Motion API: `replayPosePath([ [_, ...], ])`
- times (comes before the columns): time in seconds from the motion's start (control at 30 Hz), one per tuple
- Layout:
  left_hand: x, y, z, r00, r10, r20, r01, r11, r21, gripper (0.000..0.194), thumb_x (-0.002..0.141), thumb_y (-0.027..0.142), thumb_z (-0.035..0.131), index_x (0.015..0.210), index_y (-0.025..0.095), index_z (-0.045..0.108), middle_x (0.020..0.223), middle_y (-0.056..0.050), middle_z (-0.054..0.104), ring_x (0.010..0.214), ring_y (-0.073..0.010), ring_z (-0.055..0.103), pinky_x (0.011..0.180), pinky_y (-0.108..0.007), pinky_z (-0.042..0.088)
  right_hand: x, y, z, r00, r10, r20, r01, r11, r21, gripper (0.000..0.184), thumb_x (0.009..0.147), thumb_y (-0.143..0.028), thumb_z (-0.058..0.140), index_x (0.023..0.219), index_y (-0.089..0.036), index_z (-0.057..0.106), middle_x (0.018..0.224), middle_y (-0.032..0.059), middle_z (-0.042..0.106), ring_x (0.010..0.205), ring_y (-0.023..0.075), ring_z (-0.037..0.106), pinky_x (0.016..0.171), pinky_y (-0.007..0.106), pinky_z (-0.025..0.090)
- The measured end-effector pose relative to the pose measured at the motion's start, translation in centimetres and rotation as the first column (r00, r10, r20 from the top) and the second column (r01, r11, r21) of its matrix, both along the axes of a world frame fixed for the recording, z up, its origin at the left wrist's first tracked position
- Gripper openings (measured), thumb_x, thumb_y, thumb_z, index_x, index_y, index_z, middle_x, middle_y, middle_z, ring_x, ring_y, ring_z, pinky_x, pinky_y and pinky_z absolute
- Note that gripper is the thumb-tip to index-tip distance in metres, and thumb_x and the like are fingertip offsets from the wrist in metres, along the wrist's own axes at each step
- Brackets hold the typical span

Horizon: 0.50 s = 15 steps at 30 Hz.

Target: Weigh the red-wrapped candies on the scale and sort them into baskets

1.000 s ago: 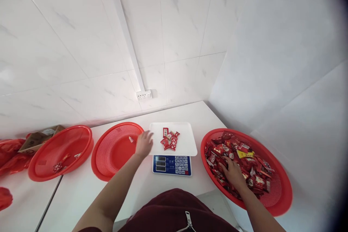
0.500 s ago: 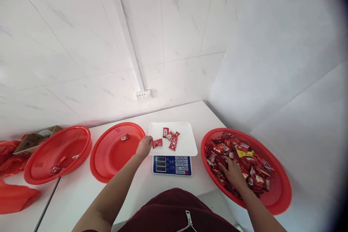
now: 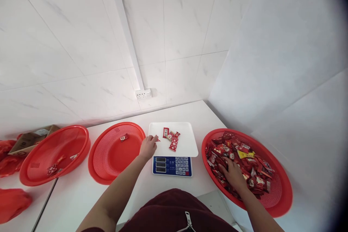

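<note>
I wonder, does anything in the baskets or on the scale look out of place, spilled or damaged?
One yellow packet stands out among mostly red packets, beyond the right hand in the right basket. I see no spill or obvious damage.

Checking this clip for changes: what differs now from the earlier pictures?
One red snack packet moved left on the white scale tray; the left hand now mostly covers it, grip unclear. Another packet shifted left inside the middle basket. The right hand stayed in the right-hand basket.
</note>
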<state>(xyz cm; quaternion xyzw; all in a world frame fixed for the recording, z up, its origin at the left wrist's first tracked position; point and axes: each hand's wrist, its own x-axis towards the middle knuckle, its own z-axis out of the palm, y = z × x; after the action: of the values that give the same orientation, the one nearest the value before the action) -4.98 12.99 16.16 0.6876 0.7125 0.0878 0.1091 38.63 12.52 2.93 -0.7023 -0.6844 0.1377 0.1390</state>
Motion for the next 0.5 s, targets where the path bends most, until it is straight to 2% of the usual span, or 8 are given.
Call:
replayPosePath([
  [0.13, -2.2, -1.0, 1.2, 0.954, 0.283, -0.097, -0.268, 0.952, 0.148, 0.046, 0.083, 0.013, 0.036, 0.126, 0.019, 0.050, 0.128, -0.016, 0.048, 0.121, -0.0313, 0.042, 0.103, -0.053, 0.028, 0.0, 0.0, 0.1, 1.000, -0.004, -0.003, 0.003, 1.000, -0.022, 0.048, 0.085, -0.045, 0.039, 0.121, -0.016, 0.050, 0.111, 0.0139, 0.058, 0.104, 0.0281, 0.054, 0.091, 0.040, 0.040],
  [0.2, -2.2, -1.1, 1.3, 0.941, 0.305, -0.147, -0.277, 0.943, 0.182, 0.045, 0.083, 0.015, 0.038, 0.126, 0.019, 0.051, 0.139, -0.016, 0.040, 0.131, -0.0330, 0.032, 0.109, -0.057, 0.017, -0.1, 0.0, 0.1, 1.000, -0.003, 0.002, 0.004, 0.999, -0.036, 0.049, 0.085, -0.045, 0.039, 0.121, -0.015, 0.049, 0.111, 0.0142, 0.058, 0.104, 0.0280, 0.054, 0.091, 0.040, 0.040],
  [0.27, -1.1, -0.6, 0.9, 0.969, 0.185, -0.164, -0.161, 0.975, 0.150, 0.044, 0.085, 0.025, 0.041, 0.129, 0.021, 0.049, 0.146, -0.013, 0.032, 0.137, -0.0315, 0.022, 0.112, -0.053, 0.012, -0.1, 0.0, 0.2, 1.000, -0.004, 0.008, 0.004, 0.999, -0.042, 0.049, 0.085, -0.045, 0.038, 0.121, -0.014, 0.049, 0.112, 0.0146, 0.058, 0.106, 0.0285, 0.053, 0.092, 0.040, 0.039],
  [0.33, 0.9, 0.3, 0.4, 0.994, -0.025, -0.108, 0.030, 0.998, 0.049, 0.053, 0.086, 0.040, 0.045, 0.136, 0.024, 0.040, 0.152, -0.010, 0.023, 0.141, -0.0309, 0.013, 0.113, -0.050, 0.013, -0.3, 0.0, 0.4, 1.000, -0.003, 0.008, 0.004, 0.999, -0.039, 0.049, 0.085, -0.045, 0.039, 0.121, -0.014, 0.050, 0.112, 0.0147, 0.058, 0.107, 0.0288, 0.052, 0.092, 0.040, 0.039],
  [0.4, 3.3, 1.7, -0.2, 0.981, -0.195, -0.022, 0.193, 0.979, -0.072, 0.069, 0.081, 0.053, 0.049, 0.142, 0.030, 0.028, 0.155, -0.008, 0.012, 0.142, -0.0325, 0.006, 0.112, -0.052, 0.014, -0.4, 0.0, 0.6, 1.000, -0.007, 0.005, 0.007, 0.999, -0.037, 0.048, 0.085, -0.045, 0.038, 0.120, -0.015, 0.050, 0.111, 0.0138, 0.058, 0.106, 0.0286, 0.052, 0.093, 0.040, 0.038],
  [0.5, 6.1, 4.0, -1.1, 0.953, -0.302, 0.012, 0.298, 0.932, -0.206, 0.083, 0.074, 0.064, 0.050, 0.144, 0.035, 0.016, 0.156, -0.008, 0.002, 0.141, -0.0364, 0.000, 0.110, -0.058, 0.014, -0.6, -0.1, 0.9, 1.000, -0.015, -0.002, 0.015, 0.999, -0.047, 0.048, 0.085, -0.045, 0.038, 0.121, -0.016, 0.050, 0.112, 0.0137, 0.058, 0.105, 0.0286, 0.053, 0.094, 0.041, 0.038],
])
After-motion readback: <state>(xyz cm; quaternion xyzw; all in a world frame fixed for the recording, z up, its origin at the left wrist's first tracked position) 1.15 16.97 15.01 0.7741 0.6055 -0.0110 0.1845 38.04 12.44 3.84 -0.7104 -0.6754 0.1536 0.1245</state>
